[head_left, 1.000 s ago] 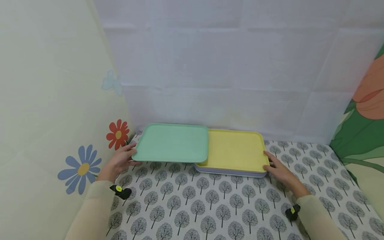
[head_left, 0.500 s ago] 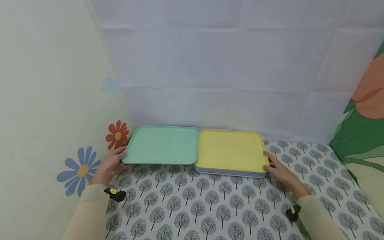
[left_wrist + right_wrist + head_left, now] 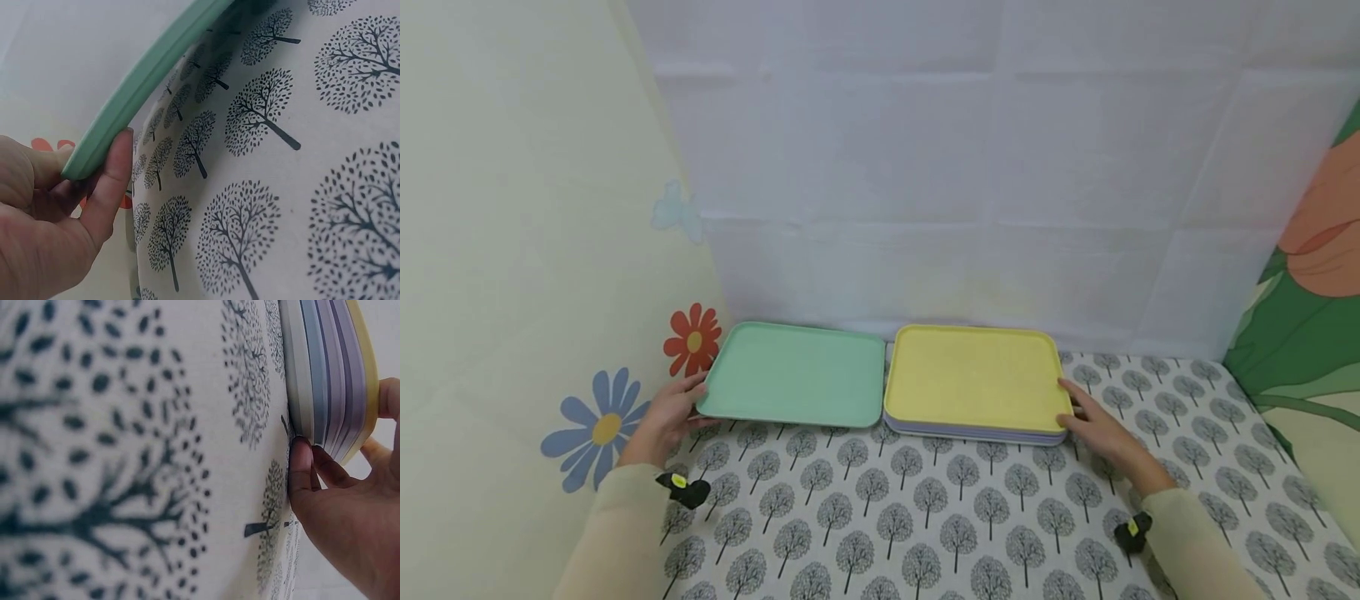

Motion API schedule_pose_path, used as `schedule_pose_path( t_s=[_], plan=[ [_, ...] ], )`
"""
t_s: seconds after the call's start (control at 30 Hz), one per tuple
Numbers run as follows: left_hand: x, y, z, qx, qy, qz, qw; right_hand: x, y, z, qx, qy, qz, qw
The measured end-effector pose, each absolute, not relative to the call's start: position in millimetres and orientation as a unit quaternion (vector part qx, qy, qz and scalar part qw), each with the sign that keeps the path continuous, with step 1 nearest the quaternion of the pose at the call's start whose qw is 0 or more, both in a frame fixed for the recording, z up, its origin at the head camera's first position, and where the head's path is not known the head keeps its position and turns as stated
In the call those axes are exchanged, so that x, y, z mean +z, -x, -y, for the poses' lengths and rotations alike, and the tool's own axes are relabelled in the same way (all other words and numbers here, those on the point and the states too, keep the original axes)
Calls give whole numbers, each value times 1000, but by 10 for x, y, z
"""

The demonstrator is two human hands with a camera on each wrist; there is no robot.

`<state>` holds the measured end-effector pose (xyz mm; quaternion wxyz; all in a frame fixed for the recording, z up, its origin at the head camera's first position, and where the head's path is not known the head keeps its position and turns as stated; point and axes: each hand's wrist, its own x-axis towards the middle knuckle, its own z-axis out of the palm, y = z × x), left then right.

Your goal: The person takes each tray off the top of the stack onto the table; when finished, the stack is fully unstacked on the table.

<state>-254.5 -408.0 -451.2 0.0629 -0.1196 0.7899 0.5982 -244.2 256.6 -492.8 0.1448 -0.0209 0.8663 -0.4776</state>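
Head view: green tray [image 3: 793, 375] held beside a tray stack [image 3: 976, 432] along the back edge of the tabletop [image 3: 947, 500]

The green tray is near the tabletop's back-left corner, its left end raised off the tree-print cloth, as the left wrist view shows. Whether its right end bears on the cloth cannot be told. The left hand [image 3: 664, 417] pinches the left rim towards its front corner, with digits on both faces.

The step in hand looks like setting this tray down to the left of the stack. The next move would seem to call for lowering the raised end evenly, then slipping the fingers out from underneath without knocking the neighbouring pile.

Nothing rests in the green tray; its plain floor and low rim are in sight. Just right of it, the yellow tray [image 3: 977, 375] tops the stack, likewise with nothing in it. Beneath come lilac trays [image 3: 353, 375], a blue layer [image 3: 317, 375] and whitish layers [image 3: 299, 375] nearest the cloth; their edges overlap too closely for a sure count, and their insides are hidden.

The right hand [image 3: 1101, 432] holds the stack's right edge, digits spread between the yellow rim and the lowest layers.

Farther out, a creased white sheet [image 3: 880, 167] hangs behind the tabletop's back edge, and a wall with painted flowers [image 3: 693, 339] flanks its left edge.
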Motion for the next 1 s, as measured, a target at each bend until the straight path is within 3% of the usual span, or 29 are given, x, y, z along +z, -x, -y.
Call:
schedule_pose_path(
  t_s=[0.33, 0.7, 1.0],
  plan=[
    [-4507, 2628, 4000, 550, 177, -815, 56, -4950, 2442, -2576, -474, 35, -869, 139],
    [-4480, 2656, 3898, 392, 159, -904, 63, -4917, 2414, -2566, -472, 36, -869, 141],
    [-4482, 2674, 3449, 266, 89, -960, -4, -4944, 2449, -2562, -478, 8, -866, 145]
  ],
)
